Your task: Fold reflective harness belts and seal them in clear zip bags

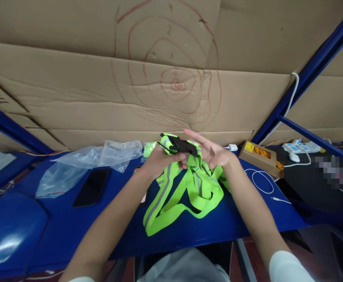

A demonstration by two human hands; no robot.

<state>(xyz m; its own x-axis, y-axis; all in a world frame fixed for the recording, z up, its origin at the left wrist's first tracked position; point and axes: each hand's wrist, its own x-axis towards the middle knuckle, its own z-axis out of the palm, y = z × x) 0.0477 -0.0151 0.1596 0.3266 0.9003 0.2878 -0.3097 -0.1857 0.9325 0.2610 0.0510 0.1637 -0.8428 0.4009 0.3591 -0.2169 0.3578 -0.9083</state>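
Observation:
A neon yellow-green reflective strap vest [200, 199] with grey stripes hangs in loops over the blue table. My left hand [161, 158] is closed on it near the black plastic buckle [184, 145], its thumb pressed along the lower side. On the other side, my right hand [211, 152] has its fingers stretched out and spread, touching the straps beside the buckle. Its lower fingers are partly hidden by the buckle and webbing.
Clear plastic bags [120, 154] and a black phone [91, 188] lie to the left on the blue table [59, 231]. A second phone [144, 197] is partly covered. To the right are a cardboard box [261, 158], a white cable [262, 182] and a power strip [302, 147]. Cardboard [71, 90] stands behind.

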